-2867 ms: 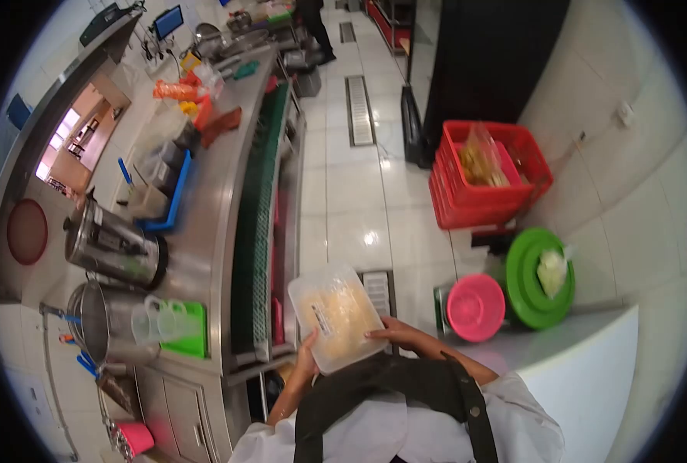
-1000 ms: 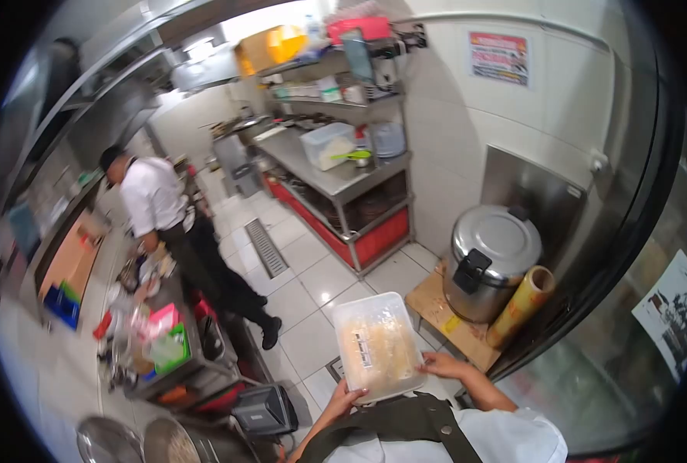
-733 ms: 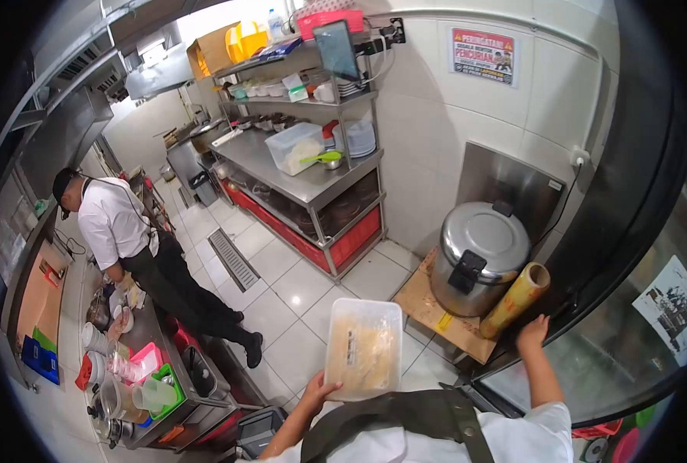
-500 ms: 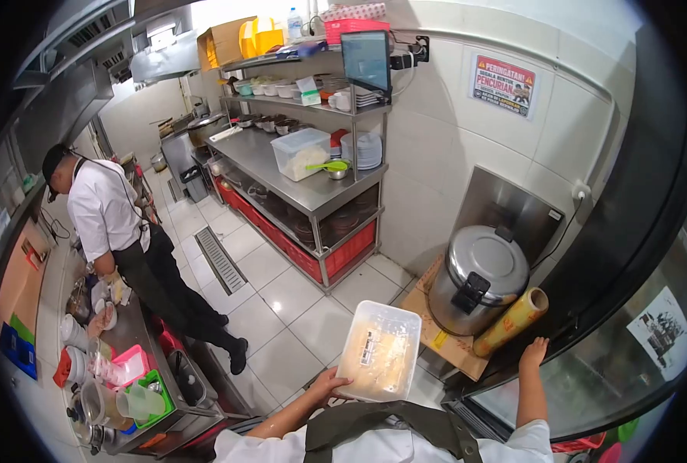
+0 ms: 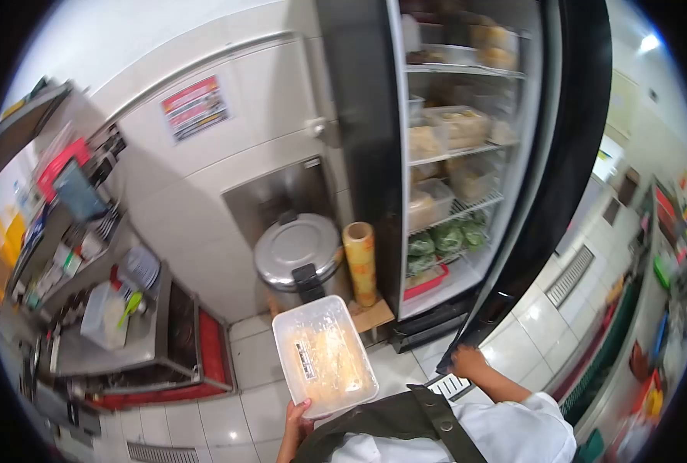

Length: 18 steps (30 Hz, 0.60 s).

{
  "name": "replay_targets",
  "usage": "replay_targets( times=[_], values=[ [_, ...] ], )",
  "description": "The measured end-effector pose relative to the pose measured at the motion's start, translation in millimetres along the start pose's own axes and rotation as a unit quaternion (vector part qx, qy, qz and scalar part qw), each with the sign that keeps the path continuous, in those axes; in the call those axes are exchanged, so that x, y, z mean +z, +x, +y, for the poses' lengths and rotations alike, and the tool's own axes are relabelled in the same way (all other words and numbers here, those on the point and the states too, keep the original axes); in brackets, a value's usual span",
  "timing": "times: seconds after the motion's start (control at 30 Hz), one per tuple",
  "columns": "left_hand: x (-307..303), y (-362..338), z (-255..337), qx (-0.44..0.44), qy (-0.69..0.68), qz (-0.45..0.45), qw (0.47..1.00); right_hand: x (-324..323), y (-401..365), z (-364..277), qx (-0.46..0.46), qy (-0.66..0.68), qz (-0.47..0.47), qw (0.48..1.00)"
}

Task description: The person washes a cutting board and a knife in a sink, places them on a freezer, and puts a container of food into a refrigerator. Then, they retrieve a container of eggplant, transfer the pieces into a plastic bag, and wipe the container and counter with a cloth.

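Clasps plastic container [image 5: 328, 359] in left hand [image 5: 298, 420], angled lengthwise far-left to near-right; curls right hand [image 5: 469, 363] at refrigerator door [image 5: 563, 170], grip unclear.

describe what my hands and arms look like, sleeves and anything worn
Your left hand and right hand are ungloved. The right arm has a loose white sleeve, leaving the forearm bare; the left sleeve isn't clearly visible. No watch shows on the right wrist.

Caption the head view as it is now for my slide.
Left hand holding a plastic tub, right hand at the open door of a stocked fridge.
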<state>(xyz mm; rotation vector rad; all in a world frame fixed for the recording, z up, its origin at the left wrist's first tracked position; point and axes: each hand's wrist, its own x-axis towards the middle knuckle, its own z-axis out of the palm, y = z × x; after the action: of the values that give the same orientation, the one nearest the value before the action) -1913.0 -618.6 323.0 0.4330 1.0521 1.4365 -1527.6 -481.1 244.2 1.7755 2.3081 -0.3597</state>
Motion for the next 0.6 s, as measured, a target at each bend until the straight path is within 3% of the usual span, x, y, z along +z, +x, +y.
replay_targets(
  times=[0.07, 0.1, 0.13, 0.17, 0.23, 0.27, 0.3, 0.37, 0.43, 0.5, 0.57, 0.6],
  values=[
    [7.4, 19.0, 7.8, -0.009, 0.011, -0.060, 0.998, 64.0, -27.5, 47.3, 0.131, 0.160, -0.137, 0.969],
    [5.8, 31.8, 9.4, -0.013, 0.029, -0.100, 0.994, 109.0, -35.5, 77.7, 0.230, 0.142, -0.188, 0.944],
    [6.6, 47.0, 9.6, -0.016, 0.043, -0.138, 0.989, 87.0, -83.1, 70.2, 0.329, 0.294, 0.012, 0.897],
    [38.4, 63.6, 15.8, -0.021, 0.059, -0.158, 0.985, 65.9, -99.3, 87.1, 0.372, 0.319, 0.156, 0.858],
    [81.7, 75.9, 22.2, -0.040, 0.036, -0.211, 0.976, 97.1, -123.2, 141.5, 0.346, 0.334, 0.359, 0.800],
    [106.1, 88.1, 29.4, -0.046, 0.026, -0.235, 0.970, 70.6, -130.6, 146.2, 0.335, 0.444, 0.398, 0.730],
    [128.7, 93.5, 31.9, -0.060, 0.017, -0.246, 0.967, 73.5, -134.2, 165.4, 0.304, 0.429, 0.442, 0.727],
    [172.2, 99.2, 29.7, -0.087, 0.002, -0.263, 0.961, 83.4, -139.4, 207.2, 0.305, 0.440, 0.494, 0.685],
    [206.1, 109.7, 20.7, -0.103, 0.016, -0.276, 0.955, 80.1, -149.8, 243.9, 0.375, 0.500, 0.481, 0.616],
    [244.3, 123.2, 11.2, -0.110, 0.025, -0.290, 0.950, 84.8, -149.0, 290.6, 0.384, 0.484, 0.495, 0.611],
    [277.0, 135.2, -5.7, -0.115, 0.021, -0.299, 0.947, 82.2, -142.1, 335.1, 0.349, 0.525, 0.539, 0.559],
    [294.2, 141.7, -14.5, -0.130, -0.006, -0.307, 0.943, 115.6, -131.7, 379.7, 0.328, 0.520, 0.569, 0.545]
  ],
)
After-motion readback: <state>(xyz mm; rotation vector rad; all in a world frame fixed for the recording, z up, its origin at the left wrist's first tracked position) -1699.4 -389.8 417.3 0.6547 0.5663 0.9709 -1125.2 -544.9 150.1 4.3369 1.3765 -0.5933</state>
